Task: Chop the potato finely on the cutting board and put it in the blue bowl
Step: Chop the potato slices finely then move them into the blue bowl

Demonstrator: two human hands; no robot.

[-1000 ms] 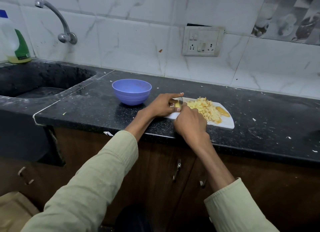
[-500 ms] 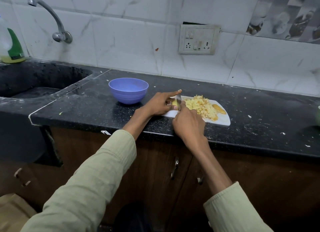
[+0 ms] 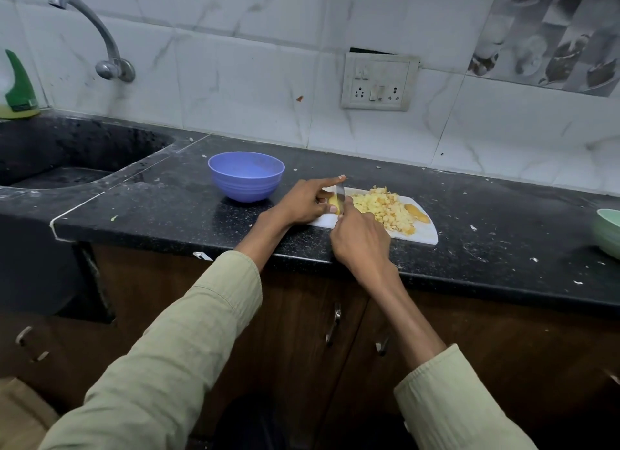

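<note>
Nearest the surface's (image 3: 167, 221) front edge, the right hand (image 3: 360, 245) is curled round a knife handle hidden inside the fist, the blade (image 3: 340, 194) rising just beyond the knuckles. Immediately to its left, the left hand (image 3: 302, 203) pinches the last potato piece (image 3: 334, 204) against the cutting board (image 3: 426, 236), index finger stretched out past the blade. That remnant lies between the two hands, touching the blade's left face, so the next cut, I judge, falls very close to the left fingertips. Right of the blade a heap of chopped potato (image 3: 385, 208) covers the board's middle, with a peel scrap (image 3: 417, 213) beyond it. Farther back and left, apart from the board, stands the blue bowl (image 3: 246, 176), which looks empty; the left hand is nearer to it.
</note>
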